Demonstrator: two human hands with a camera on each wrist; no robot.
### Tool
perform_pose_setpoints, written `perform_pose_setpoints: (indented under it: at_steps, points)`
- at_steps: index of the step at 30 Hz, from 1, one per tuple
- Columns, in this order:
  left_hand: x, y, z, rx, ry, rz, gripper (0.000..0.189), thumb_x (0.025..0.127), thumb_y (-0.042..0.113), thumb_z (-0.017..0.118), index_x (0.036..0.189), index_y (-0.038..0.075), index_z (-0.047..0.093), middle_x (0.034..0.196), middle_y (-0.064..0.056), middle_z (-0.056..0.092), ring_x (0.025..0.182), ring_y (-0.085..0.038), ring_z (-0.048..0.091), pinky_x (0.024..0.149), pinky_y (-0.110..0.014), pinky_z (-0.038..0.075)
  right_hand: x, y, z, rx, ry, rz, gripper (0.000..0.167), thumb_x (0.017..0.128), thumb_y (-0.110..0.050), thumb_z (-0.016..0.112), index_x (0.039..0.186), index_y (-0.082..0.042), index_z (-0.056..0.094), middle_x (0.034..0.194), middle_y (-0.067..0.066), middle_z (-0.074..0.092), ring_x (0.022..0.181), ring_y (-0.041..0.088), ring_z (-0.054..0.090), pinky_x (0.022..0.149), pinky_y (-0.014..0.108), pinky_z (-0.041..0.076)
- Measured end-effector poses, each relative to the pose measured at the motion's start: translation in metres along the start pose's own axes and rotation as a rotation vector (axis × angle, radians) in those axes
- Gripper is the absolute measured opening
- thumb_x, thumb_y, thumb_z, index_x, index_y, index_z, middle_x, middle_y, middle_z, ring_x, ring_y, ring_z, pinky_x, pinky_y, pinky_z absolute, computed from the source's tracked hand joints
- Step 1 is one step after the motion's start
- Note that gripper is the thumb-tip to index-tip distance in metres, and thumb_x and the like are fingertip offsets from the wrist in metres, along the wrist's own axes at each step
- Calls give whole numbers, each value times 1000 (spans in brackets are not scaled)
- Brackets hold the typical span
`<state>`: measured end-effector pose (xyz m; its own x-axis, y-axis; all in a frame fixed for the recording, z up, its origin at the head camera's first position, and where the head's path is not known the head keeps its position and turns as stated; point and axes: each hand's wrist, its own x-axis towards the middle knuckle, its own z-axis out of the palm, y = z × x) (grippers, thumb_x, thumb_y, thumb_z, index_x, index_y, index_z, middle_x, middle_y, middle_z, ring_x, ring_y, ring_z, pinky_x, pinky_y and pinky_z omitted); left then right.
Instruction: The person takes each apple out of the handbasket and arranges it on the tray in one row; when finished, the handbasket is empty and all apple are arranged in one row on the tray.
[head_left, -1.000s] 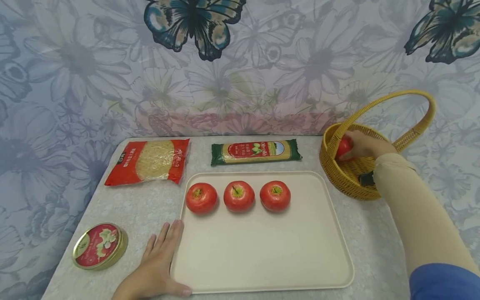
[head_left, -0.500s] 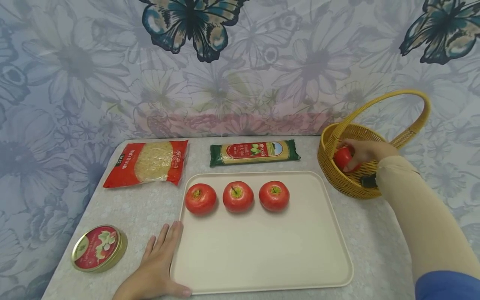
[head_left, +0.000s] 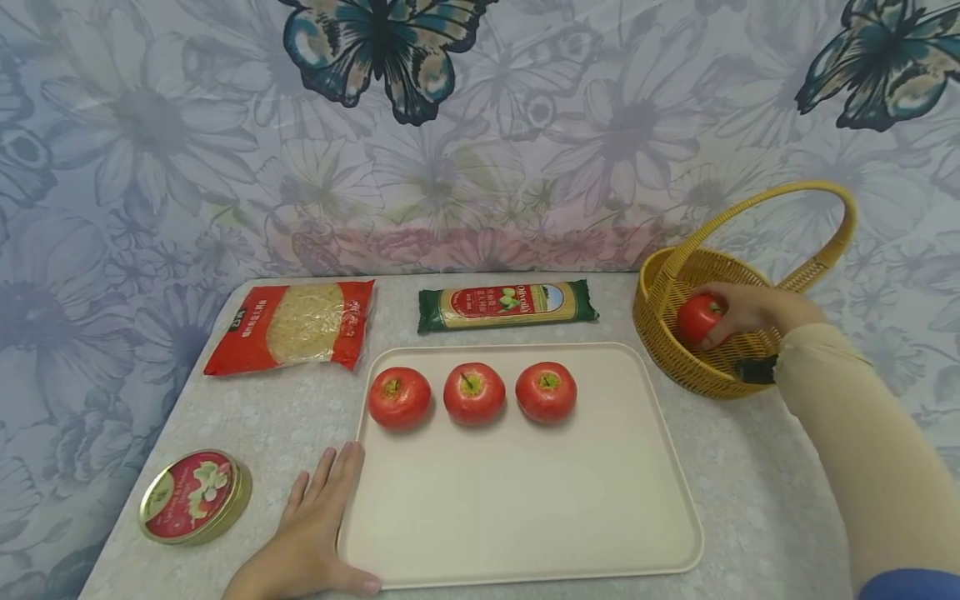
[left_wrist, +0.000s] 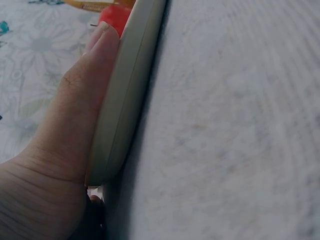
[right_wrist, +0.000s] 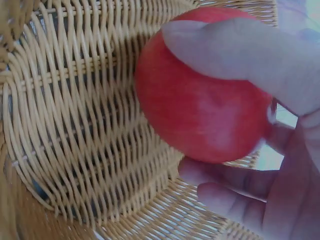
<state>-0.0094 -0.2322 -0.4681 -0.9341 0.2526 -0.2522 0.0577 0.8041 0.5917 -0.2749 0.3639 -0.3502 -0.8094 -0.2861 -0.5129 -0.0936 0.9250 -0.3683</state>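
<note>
Inside the wicker basket (head_left: pixel 678 362) at the right, my right hand (head_left: pixel 757 310) grips a red apple (head_left: pixel 699 318). In the right wrist view the thumb lies across the apple (right_wrist: pixel 200 100) and the fingers curl round its other side. Three more red apples, left (head_left: pixel 399 398), middle (head_left: pixel 474 393) and right (head_left: pixel 546 392), sit in a row along the back of the cream tray (head_left: pixel 517 500). My left hand (head_left: pixel 303 529) rests at the tray's left front corner with its fingers spread. In the left wrist view its thumb (left_wrist: pixel 75 95) lies along the tray's rim (left_wrist: pixel 122 95).
A red bag of pasta (head_left: pixel 292 327) lies at the back left, and a green-ended spaghetti pack (head_left: pixel 508 306) lies behind the tray. Near the left edge stands a round tin (head_left: pixel 197 497). The basket's tall handle (head_left: pixel 780 190) arches over its opening.
My right hand has shifted a little to the right within the basket, bringing the apple away from the basket's left wall. The left hand stays in place at the tray.
</note>
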Motion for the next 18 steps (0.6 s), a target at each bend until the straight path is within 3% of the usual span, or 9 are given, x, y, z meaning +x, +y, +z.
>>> perform_pose_setpoints:
  at_steps: [8,18]
  points:
    - [-1,-2,3,20,14,6,161,39,80,81,161,16,-3,168,-18,2,153,-42,-6,117,-37,-29,-20,-4,4,9,150,-51,88,74,-22,85,141,2,34,131,28,48,111,42,56,84,48,54]
    - [2,-2,3,8,-1,-4,160,40,79,81,161,17,-3,168,-17,2,153,-42,-7,116,-40,-30,-58,-29,18,-47,365,-104,90,73,-39,87,140,-3,39,131,22,44,112,41,54,84,57,53]
